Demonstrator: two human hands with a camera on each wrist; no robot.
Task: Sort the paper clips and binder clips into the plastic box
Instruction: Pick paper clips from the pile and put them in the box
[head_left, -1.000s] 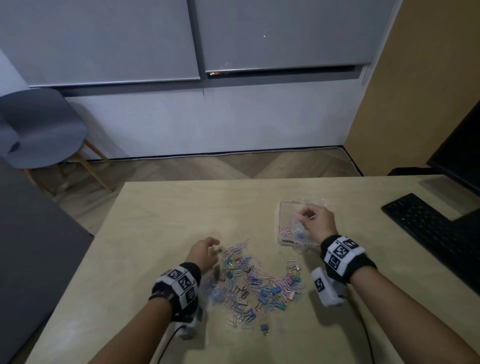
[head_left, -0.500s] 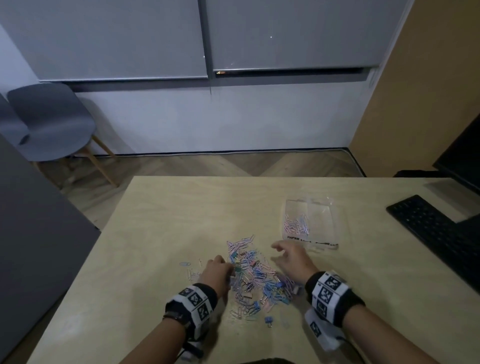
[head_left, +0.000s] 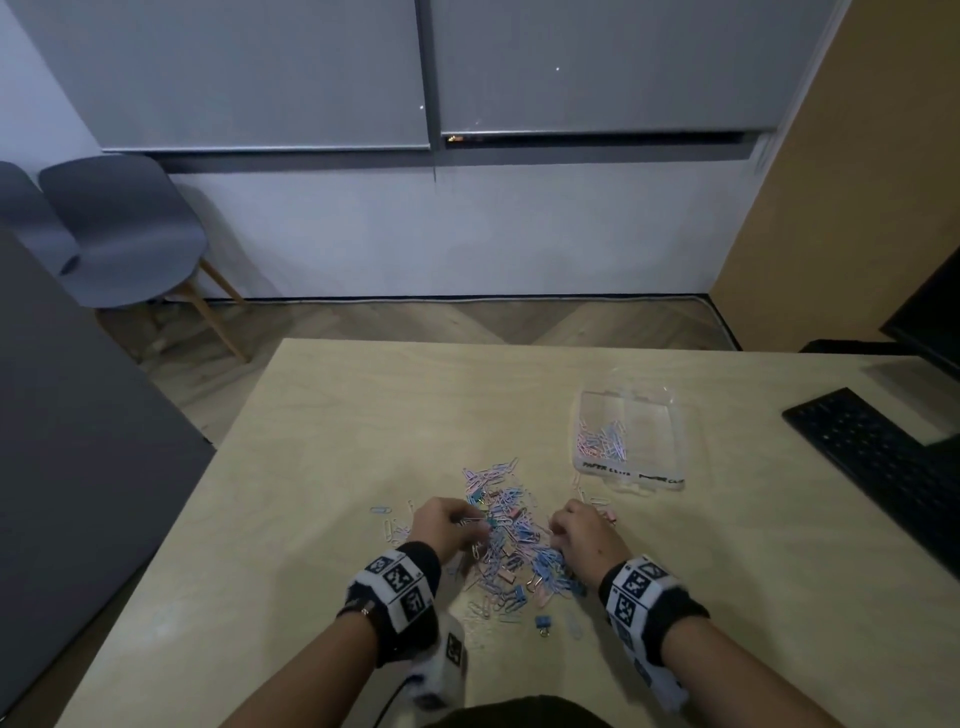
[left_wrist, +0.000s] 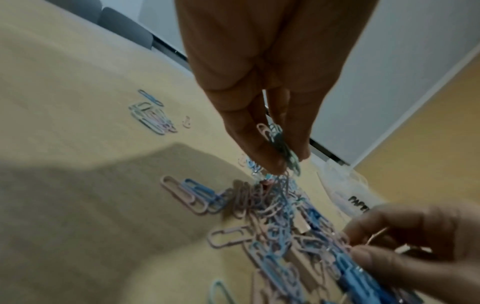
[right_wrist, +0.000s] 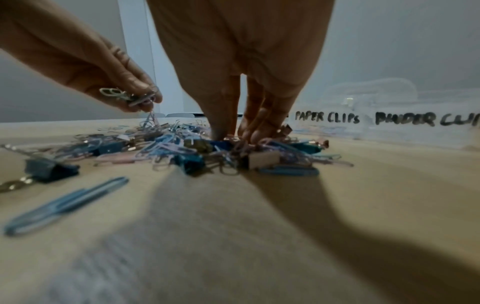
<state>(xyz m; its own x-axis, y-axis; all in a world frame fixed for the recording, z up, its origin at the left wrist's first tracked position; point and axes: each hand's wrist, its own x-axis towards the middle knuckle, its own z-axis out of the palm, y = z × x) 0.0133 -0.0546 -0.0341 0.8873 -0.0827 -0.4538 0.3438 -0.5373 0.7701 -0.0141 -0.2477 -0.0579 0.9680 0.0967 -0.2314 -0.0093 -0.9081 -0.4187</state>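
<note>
My left hand pinches a small bunch of paper clips between thumb and fingertips, lifted just above the left edge of the pile. My right hand is down on the pile's right side, thumb and fingers drawn together with their tips pressed into the tangle of pink and blue paper clips and binder clips — whether they have actually caught one I cannot tell. The pile lies on the table between my two hands. One blue binder clip sits apart, nearer to me than the pile, and a few loose clips lie just left of my left hand. The plastic box stands beyond my right hand and a little to its right — its left compartment, marked PAPER CLIPS, holds some paper clips.
</note>
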